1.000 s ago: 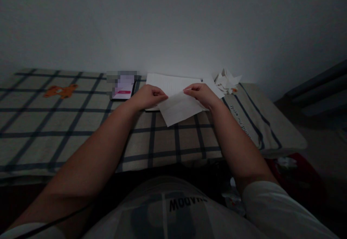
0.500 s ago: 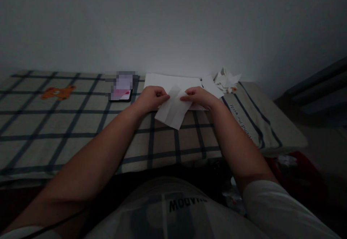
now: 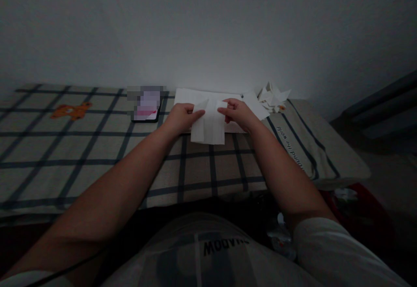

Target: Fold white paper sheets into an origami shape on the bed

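A folded piece of white paper (image 3: 211,127) is held up between my hands, with creases running down it. My left hand (image 3: 182,117) pinches its left side between thumb and fingers. On the opposite side, my right hand (image 3: 239,114) grips the upper right edge the same way. Beneath and behind lie flat white sheets (image 3: 187,96) on the checked cloth, partly covered by my hands and the folded piece. To the right of these sheets sits a folded white paper shape (image 3: 273,97) with several pointed tips.
A phone (image 3: 146,104), its screen lit and partly pixelated, lies left of the sheets. The checked tablecloth (image 3: 97,148) bears an orange bear print (image 3: 71,110). A pale wall (image 3: 208,31) rises behind. At lower right, a red container (image 3: 368,213) holds crumpled things.
The folded paper has turned from slanted to nearly upright, and a flap now stands out on its left side. My right hand has shifted slightly and bent its fingers round the edge.
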`<state>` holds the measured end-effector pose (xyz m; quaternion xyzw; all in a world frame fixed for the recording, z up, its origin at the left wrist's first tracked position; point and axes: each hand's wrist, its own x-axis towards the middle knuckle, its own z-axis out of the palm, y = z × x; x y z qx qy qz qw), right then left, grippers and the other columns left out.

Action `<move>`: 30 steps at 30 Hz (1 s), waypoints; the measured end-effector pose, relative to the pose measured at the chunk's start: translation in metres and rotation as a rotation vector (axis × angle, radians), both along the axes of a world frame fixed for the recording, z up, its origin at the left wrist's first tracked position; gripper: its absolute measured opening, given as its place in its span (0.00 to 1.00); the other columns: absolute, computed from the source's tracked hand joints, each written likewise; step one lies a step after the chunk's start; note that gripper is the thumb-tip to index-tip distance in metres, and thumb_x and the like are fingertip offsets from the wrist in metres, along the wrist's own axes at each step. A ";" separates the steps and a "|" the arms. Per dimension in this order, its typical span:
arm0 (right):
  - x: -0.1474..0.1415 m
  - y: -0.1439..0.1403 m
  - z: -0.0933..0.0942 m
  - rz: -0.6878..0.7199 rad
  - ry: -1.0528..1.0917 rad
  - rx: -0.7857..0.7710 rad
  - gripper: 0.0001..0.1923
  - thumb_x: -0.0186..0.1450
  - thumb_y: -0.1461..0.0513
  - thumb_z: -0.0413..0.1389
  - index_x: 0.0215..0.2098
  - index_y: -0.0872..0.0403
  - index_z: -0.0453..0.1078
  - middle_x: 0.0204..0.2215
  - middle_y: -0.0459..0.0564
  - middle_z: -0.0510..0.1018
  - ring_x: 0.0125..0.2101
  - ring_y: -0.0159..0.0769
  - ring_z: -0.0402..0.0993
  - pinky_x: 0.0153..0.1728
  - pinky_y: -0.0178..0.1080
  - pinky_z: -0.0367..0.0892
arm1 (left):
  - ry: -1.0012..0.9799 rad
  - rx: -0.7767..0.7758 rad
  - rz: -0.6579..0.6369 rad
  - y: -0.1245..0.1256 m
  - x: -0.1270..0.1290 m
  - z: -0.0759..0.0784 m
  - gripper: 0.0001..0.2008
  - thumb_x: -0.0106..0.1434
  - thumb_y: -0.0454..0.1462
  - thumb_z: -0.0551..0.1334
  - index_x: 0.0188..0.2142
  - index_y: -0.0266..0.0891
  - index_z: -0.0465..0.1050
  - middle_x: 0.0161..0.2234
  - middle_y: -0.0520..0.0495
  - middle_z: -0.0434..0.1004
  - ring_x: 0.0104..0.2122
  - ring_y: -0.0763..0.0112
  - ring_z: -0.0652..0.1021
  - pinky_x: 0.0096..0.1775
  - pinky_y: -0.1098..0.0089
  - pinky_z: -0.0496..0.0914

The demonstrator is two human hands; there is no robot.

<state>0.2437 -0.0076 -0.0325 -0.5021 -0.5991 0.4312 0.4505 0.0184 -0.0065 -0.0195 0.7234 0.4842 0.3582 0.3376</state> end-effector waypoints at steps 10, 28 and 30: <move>-0.008 -0.005 0.001 0.036 0.017 0.052 0.14 0.61 0.56 0.61 0.27 0.51 0.60 0.14 0.39 0.68 0.17 0.27 0.62 0.20 0.32 0.58 | -0.105 -0.011 0.083 -0.005 0.005 -0.004 0.23 0.53 0.46 0.67 0.16 0.41 0.54 0.17 0.56 0.52 0.20 0.77 0.57 0.23 0.71 0.49; -0.015 -0.008 -0.002 0.199 0.067 -0.023 0.16 0.59 0.51 0.63 0.30 0.53 0.66 0.22 0.43 0.73 0.22 0.28 0.68 0.26 0.34 0.65 | -0.355 -0.220 -0.032 -0.008 0.013 -0.011 0.17 0.52 0.48 0.68 0.24 0.37 0.69 0.21 0.52 0.68 0.22 0.75 0.68 0.25 0.72 0.61; -0.014 -0.009 -0.002 0.201 0.025 0.019 0.16 0.58 0.51 0.63 0.28 0.54 0.66 0.21 0.43 0.73 0.23 0.29 0.68 0.26 0.34 0.65 | -0.324 -0.221 -0.017 -0.008 0.012 -0.011 0.19 0.53 0.50 0.68 0.23 0.37 0.68 0.20 0.53 0.67 0.21 0.75 0.67 0.23 0.72 0.59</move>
